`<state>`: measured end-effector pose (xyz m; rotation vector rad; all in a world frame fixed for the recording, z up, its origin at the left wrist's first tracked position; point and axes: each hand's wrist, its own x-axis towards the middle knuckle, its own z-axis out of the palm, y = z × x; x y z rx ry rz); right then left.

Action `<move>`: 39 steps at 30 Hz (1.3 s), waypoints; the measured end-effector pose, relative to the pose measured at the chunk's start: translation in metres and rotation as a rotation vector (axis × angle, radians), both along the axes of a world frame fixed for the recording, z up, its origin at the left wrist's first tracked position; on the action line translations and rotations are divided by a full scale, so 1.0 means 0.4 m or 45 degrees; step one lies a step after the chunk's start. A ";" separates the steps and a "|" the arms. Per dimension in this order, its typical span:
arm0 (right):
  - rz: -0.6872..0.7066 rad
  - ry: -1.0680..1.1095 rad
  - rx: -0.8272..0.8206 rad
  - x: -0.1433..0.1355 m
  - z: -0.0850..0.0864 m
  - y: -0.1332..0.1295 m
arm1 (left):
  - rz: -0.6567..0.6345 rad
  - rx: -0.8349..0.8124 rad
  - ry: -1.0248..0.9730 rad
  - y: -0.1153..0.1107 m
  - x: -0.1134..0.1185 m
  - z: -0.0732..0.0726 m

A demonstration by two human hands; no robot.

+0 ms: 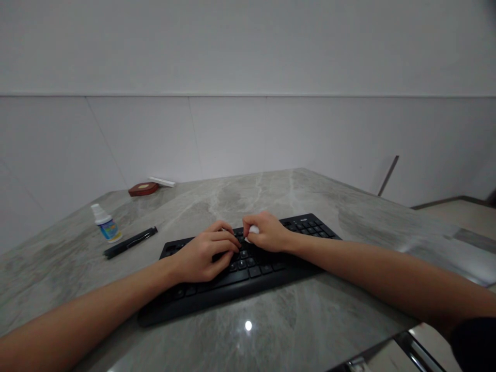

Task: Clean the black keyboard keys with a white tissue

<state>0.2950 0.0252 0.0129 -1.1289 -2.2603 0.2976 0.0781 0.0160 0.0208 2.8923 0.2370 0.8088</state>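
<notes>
Black keyboard (232,289) slanting across a gray marble table (294,330). Left hand (205,253), fingers slightly spread and curled, touches its keys; right hand (267,232), fingers closed, grips a white wad (252,231) over them.

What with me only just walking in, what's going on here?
A person has both hands at a black keyboard. The right hand grips a small white wad close over the keys, while the left hand lies on the keyboard beside it, its fingers bent. To the left, a small white bottle with a blue label stands on the grey marbled tabletop near a slim black object.
</notes>
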 end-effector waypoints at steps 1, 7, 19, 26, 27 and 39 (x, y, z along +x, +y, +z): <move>0.029 -0.010 -0.001 0.000 0.001 -0.002 | -0.003 0.000 0.001 0.000 0.000 0.000; 0.204 -0.056 -0.047 0.005 0.005 -0.008 | -0.007 -0.007 0.010 0.001 0.002 0.002; 0.105 -0.011 0.073 -0.004 -0.006 -0.008 | 0.055 0.002 0.066 0.001 -0.005 0.000; -0.177 0.254 0.003 0.004 -0.012 0.017 | 0.270 0.142 0.433 0.005 -0.007 -0.002; -0.168 0.266 -0.012 0.004 -0.012 0.017 | 0.287 0.141 0.473 0.007 -0.008 -0.003; -0.117 0.376 -0.063 0.002 -0.009 0.019 | 0.248 0.038 0.416 0.014 -0.013 0.002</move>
